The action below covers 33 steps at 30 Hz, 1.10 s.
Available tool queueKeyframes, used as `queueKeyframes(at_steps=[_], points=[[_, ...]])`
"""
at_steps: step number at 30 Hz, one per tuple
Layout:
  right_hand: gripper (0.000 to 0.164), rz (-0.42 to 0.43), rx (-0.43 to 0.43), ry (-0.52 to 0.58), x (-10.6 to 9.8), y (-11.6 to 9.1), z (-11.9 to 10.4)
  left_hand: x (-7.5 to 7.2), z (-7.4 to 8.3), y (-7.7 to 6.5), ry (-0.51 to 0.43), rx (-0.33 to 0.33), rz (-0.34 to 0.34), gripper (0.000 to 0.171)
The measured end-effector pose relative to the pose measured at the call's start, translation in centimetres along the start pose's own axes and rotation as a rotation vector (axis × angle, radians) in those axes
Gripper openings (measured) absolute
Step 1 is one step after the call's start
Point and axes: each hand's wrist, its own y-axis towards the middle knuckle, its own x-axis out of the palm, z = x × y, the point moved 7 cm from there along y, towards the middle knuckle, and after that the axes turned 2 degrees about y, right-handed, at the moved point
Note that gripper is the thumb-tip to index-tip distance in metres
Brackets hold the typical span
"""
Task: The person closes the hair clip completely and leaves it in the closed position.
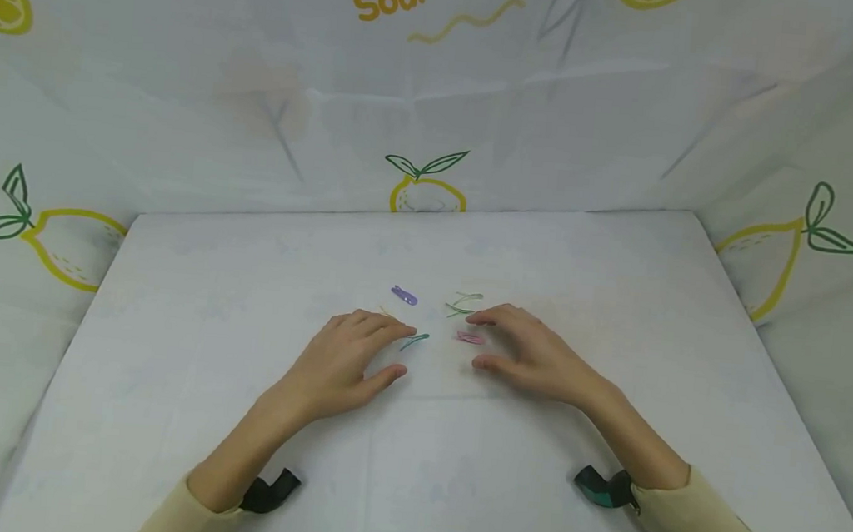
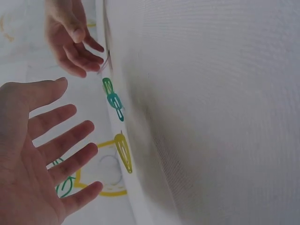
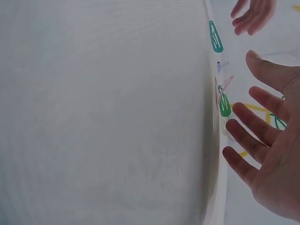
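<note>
Several snap hair clips lie in a loose ring on the white table. My left hand (image 1: 347, 364) is spread with relaxed fingers and holds nothing. Its index fingertip is close to the teal hair clip (image 1: 415, 340), and a yellow hair clip (image 2: 123, 153) is partly covered by it in the head view. My right hand (image 1: 539, 358) also has its fingers apart, with nothing in its grasp. The pink hair clip (image 1: 470, 337) sits between its thumb and index finger in the head view. Just beyond are a green hair clip (image 1: 459, 309), a pale green one (image 1: 469, 296) and a purple one (image 1: 405, 296).
A white cloth covers the table (image 1: 244, 285). Behind and beside it hang white curtains (image 1: 218, 141) printed with lemons. Black wrist-worn devices (image 1: 269, 492) stick out at both sleeves.
</note>
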Motion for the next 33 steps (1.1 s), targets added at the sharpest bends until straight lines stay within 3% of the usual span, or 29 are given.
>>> queueKeyframes(at_steps=[9,22,33], points=[[0.054,-0.058,0.036,-0.024,0.3,0.2,0.0,1.1,1.5,0.9,0.015,0.043,-0.065,0.047],[0.052,-0.068,0.047,-0.01,0.2,0.3,0.3,2.6,2.3,2.3,0.066,0.093,-0.078,0.045],[0.047,-0.082,0.045,0.002,0.3,0.5,0.4,3.8,2.6,3.5,0.071,0.077,-0.116,0.047]])
